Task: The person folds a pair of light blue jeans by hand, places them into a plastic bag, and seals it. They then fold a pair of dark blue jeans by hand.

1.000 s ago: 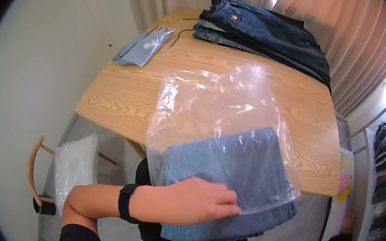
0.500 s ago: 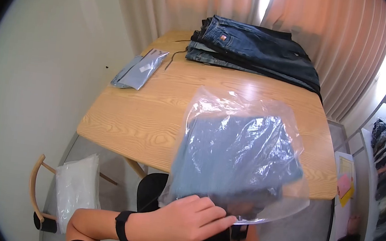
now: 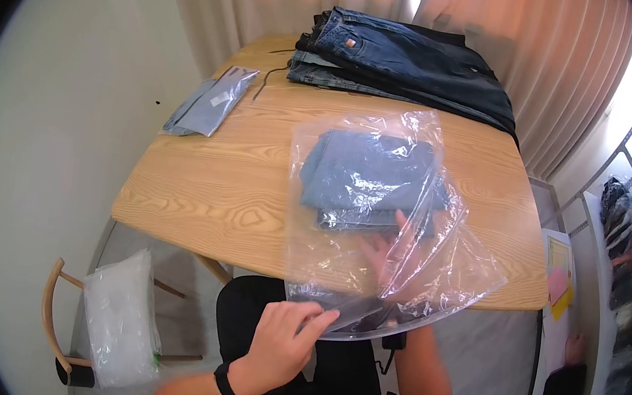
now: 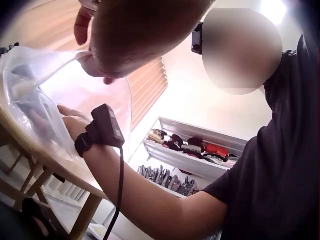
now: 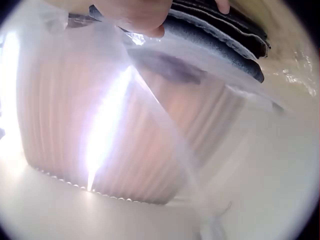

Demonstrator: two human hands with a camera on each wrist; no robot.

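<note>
Folded jeans (image 3: 369, 180) lie deep inside a clear plastic bag (image 3: 434, 267) on the tabletop (image 3: 207, 184). The bag mouth is pinched by the left hand (image 3: 285, 336); the right hand (image 3: 395, 259) (fingers extended, inside the bag) is best kept flat so the fold is pushed in square.

One clear plastic bag (image 3: 391, 230) lies at the near edge of the table (image 3: 207, 184), with one folded pair of light blue jeans (image 3: 366, 176) inside it. One stack of dark jeans (image 3: 404, 58) sits at the far edge, and one grey mailer pouch (image 3: 209, 101) lies near the far left corner. Two hands are in view, the left hand (image 3: 282, 343) and the right hand (image 3: 395, 259), and one chair (image 3: 54, 307) carries one white bag (image 3: 120, 315).
</note>
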